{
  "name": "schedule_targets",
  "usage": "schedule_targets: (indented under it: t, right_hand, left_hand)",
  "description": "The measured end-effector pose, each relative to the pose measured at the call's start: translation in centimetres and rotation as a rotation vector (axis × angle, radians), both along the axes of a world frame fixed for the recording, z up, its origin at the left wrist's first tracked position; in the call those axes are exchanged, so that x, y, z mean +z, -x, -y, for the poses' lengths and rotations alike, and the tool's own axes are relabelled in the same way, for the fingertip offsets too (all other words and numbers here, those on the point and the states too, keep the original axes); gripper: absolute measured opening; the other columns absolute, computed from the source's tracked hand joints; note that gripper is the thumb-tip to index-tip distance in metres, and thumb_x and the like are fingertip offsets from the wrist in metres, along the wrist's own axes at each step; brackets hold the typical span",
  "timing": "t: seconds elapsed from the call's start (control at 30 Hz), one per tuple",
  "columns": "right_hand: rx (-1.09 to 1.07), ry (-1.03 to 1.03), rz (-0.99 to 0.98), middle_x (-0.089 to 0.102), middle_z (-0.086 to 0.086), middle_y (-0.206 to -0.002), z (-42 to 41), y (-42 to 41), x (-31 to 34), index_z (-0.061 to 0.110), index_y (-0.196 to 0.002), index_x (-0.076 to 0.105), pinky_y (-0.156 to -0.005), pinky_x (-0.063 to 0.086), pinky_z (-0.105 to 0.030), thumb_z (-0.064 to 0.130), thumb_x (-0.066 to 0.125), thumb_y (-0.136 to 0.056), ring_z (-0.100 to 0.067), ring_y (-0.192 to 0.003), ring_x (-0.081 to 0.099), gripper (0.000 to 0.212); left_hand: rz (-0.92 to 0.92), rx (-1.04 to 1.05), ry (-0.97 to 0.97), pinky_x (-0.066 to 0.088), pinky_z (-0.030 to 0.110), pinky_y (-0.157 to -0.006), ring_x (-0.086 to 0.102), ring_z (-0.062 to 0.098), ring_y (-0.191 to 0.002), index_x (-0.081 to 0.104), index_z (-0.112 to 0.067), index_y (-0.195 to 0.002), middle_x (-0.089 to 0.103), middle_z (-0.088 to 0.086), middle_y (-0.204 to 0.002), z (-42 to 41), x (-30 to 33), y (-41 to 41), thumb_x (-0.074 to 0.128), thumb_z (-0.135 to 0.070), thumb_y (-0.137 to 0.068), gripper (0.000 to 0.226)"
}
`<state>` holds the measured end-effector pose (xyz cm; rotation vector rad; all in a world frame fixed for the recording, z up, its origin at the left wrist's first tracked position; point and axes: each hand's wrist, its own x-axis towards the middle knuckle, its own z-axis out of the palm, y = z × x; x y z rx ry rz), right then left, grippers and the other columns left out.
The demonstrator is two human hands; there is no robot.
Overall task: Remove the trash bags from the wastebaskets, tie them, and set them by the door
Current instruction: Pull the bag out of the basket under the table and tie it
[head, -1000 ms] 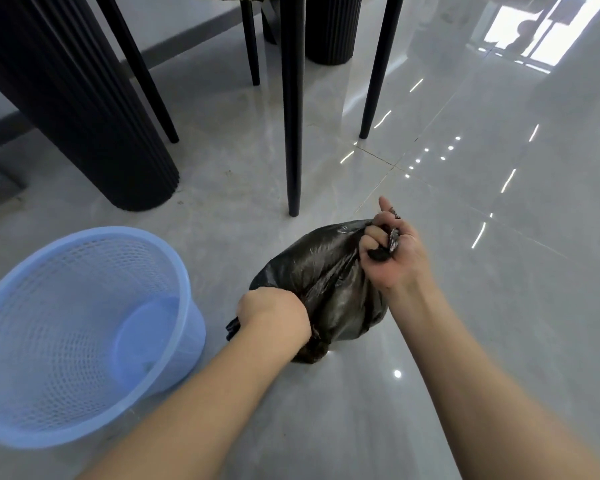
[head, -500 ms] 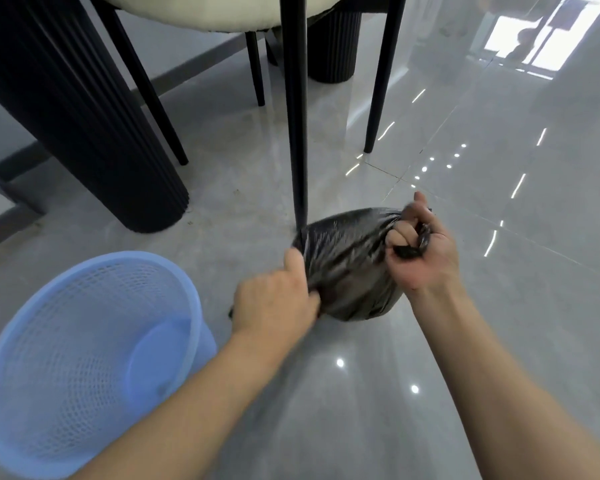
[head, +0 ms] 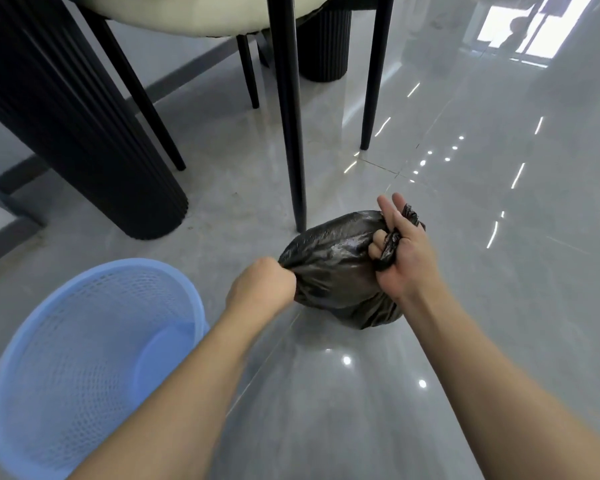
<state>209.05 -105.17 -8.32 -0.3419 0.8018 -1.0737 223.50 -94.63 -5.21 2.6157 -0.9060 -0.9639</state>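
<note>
A small black trash bag [head: 336,268] bulges between both hands just above the glossy grey floor. My left hand [head: 262,285] is a closed fist that pinches the bag's left end. My right hand [head: 400,251] grips the twisted neck of the bag on its right side, with two fingers stretched out and the others curled around the plastic. A light blue mesh wastebasket [head: 84,362] stands at the lower left with no bag in it.
A black fluted table pedestal [head: 84,140] rises at the left. Thin black chair legs [head: 291,133] stand right behind the bag, under a cream seat [head: 194,15]. A second fluted pedestal [head: 323,46] is further back. Tiled floor stretches to the right toward a bright opening [head: 520,32].
The bag has come up and moved away from me, close to the chair leg. My left hand has shifted to the bag's left end, and two fingers of the right hand have straightened.
</note>
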Motion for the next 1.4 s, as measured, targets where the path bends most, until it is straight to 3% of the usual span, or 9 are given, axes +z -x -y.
schedule_targets:
  t: [0.1, 0.2, 0.47, 0.63, 0.73, 0.87, 1.03, 1.17, 1.4]
  right_hand:
    - [-0.114, -0.045, -0.052, 0.058, 0.010, -0.133, 0.1, -0.6, 0.0, 0.024, -0.132, 0.054, -0.043, 0.042, -0.019, 0.014, 0.045, -0.100, -0.005, -0.055, 0.048, 0.035]
    - [-0.177, -0.066, -0.029, 0.058, 0.009, -0.132, 1.0, -0.6, 0.0, 0.024, -0.133, 0.054, -0.050, 0.041, -0.019, 0.013, 0.046, -0.100, -0.007, -0.059, 0.046, 0.036]
    - [0.062, 0.022, 0.201, 0.062, -0.014, -0.128, 0.1, -0.5, 0.9, 0.014, -0.136, 0.042, -0.044, 0.034, -0.015, 0.007, 0.035, -0.102, -0.008, -0.045, 0.034, 0.035]
    - [-0.015, -0.108, 0.422, 0.062, -0.010, -0.130, 1.3, 0.0, 1.3, 0.016, -0.134, 0.043, -0.041, 0.031, -0.017, 0.004, 0.032, -0.098, -0.008, -0.044, 0.038, 0.040]
    - [-0.126, -0.105, 0.477, 0.056, -0.008, -0.136, 2.7, 0.7, 2.3, 0.012, -0.127, 0.046, -0.040, 0.033, -0.018, -0.007, 0.037, -0.083, -0.008, -0.043, 0.044, 0.049]
    - [-0.025, 0.080, 0.219, 0.055, -0.005, -0.137, 1.6, -0.7, 3.1, 0.015, -0.122, 0.050, -0.042, 0.032, -0.017, -0.017, 0.029, -0.084, -0.008, -0.046, 0.043, 0.054]
    - [0.415, 0.372, -0.251, 0.067, -0.007, -0.123, -1.3, -2.7, 1.0, 0.007, -0.128, 0.053, -0.082, 0.052, -0.023, -0.021, 0.028, -0.082, -0.013, -0.100, 0.068, 0.059]
    - [0.678, 0.428, -0.601, 0.074, -0.006, -0.090, -2.2, -2.1, -1.2, 0.014, -0.127, 0.057, -0.084, 0.053, -0.026, -0.009, 0.037, -0.087, -0.014, -0.084, 0.067, 0.050]
    - [0.747, 0.451, -0.832, 0.070, 0.013, -0.104, -1.9, -1.3, -2.4, 0.035, -0.122, 0.064, -0.096, 0.048, -0.028, 0.027, 0.056, -0.086, -0.008, -0.100, 0.065, 0.037]
  left_hand:
    - [-0.604, 0.328, 0.330, 0.014, 0.018, -0.043, 0.022, 0.013, -0.037, 0.037, -0.016, -0.064, 0.032, -0.001, -0.047, 0.3, 0.8, 1.0, 0.033, -0.003, -0.077, 0.018]
    - [-0.730, 0.152, 0.383, 0.009, 0.019, -0.042, 0.017, 0.008, -0.037, 0.032, -0.021, -0.064, 0.028, -0.007, -0.044, -0.5, 1.5, 1.7, 0.037, -0.005, -0.086, 0.027]
    - [0.125, -0.735, 0.053, 0.036, 0.032, -0.057, 0.048, 0.025, -0.066, 0.048, -0.013, -0.074, 0.052, 0.002, -0.067, -2.4, 2.2, 1.3, 0.043, -0.035, -0.085, 0.025]
    - [0.449, -0.706, -0.035, 0.036, 0.032, -0.071, 0.059, 0.035, -0.095, 0.048, -0.019, -0.088, 0.065, 0.011, -0.107, -3.2, 2.7, 1.8, 0.037, -0.022, -0.093, 0.012]
    - [0.214, -0.521, -0.044, 0.036, 0.032, -0.065, 0.051, 0.034, -0.078, 0.046, -0.012, -0.077, 0.059, 0.011, -0.087, -2.5, 3.7, 2.0, 0.035, -0.020, -0.094, 0.022]
    - [-0.467, -0.112, 0.065, 0.019, 0.022, -0.041, 0.024, 0.016, -0.037, 0.031, -0.017, -0.059, 0.033, -0.002, -0.044, -1.2, 5.1, 2.2, 0.037, -0.018, -0.083, 0.024]
    - [-0.034, -0.491, 0.054, 0.037, 0.038, -0.063, 0.054, 0.034, -0.084, 0.041, -0.018, -0.071, 0.055, 0.013, -0.084, -1.4, 4.5, 2.4, 0.038, -0.029, -0.089, 0.021]
    - [0.237, -0.663, 0.079, 0.033, 0.036, -0.060, 0.049, 0.026, -0.075, 0.035, -0.021, -0.071, 0.047, -0.002, -0.073, -2.3, 3.9, 0.7, 0.038, -0.029, -0.089, 0.020]
    - [0.250, -0.697, 0.025, 0.047, 0.038, -0.068, 0.057, 0.025, -0.079, 0.046, -0.021, -0.084, 0.060, 0.001, -0.082, -3.9, 2.4, -1.4, 0.035, -0.027, -0.094, 0.016]
